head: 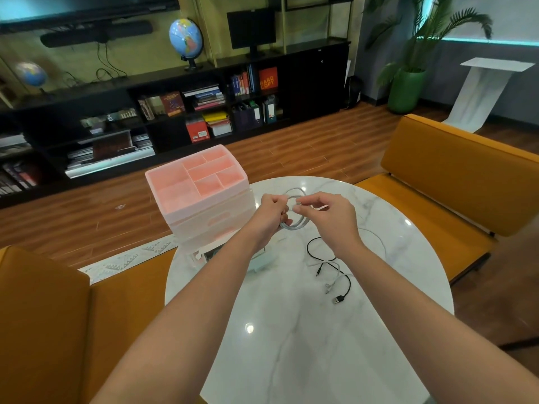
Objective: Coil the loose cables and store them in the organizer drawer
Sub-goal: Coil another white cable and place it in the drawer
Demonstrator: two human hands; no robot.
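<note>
Above the round marble table (pixel 306 330), my left hand (pixel 272 212) grips a coiled white cable (pixel 297 221) by its left side. My right hand (pixel 326 212) pinches the free end of that cable beside the coil. A loose black cable (pixel 316 249) lies on the table below my right wrist, its USB plug toward me. A loose white cable (pixel 335 271) crosses it. The pink organizer (pixel 201 199) stands at the table's left rear, divided tray on top, drawers below; one low drawer (pixel 194 253) looks pulled out a little, partly hidden by my left forearm.
A small pale green object (pixel 262 262) sits on the table under my left forearm. Orange seats (pixel 455 182) flank the table right and left. A dark bookshelf (pixel 175 112) with books and globes lines the far wall, across wooden floor.
</note>
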